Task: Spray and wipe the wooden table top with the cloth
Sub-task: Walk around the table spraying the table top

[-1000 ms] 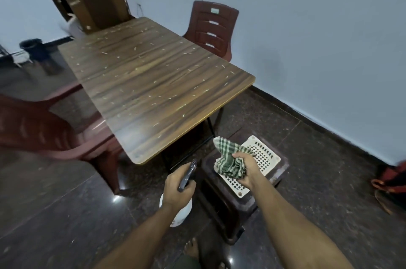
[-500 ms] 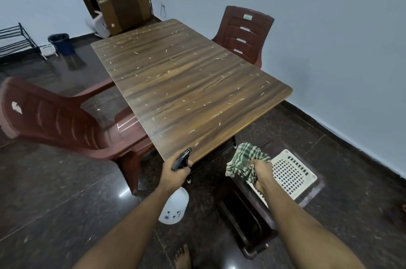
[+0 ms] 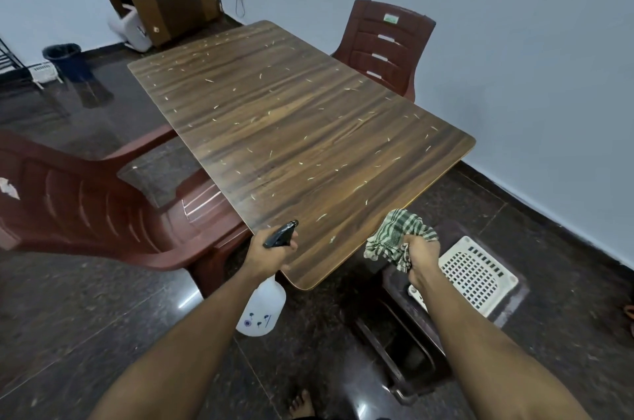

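Desk: brown wood-grain rectangular desk — pale flecks scattered across its top.
Bottle: white translucent plastic spray bottle with black trigger head, hanging below the desk's near corner; contents unclear.
Cloth: green-and-white checked cloth, bunched at the desk's near edge.
Left hand: grip curled round the bottle's neck.
Right hand: grip clenching the cloth.

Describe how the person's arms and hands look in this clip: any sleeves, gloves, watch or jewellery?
Both forearms are bare as far as the frame shows, with no sleeve in view. The left hand and right hand wear no gloves, and no watch, bracelet or ring is visible on either wrist or the fingers that show. A bare foot shows at the bottom edge.
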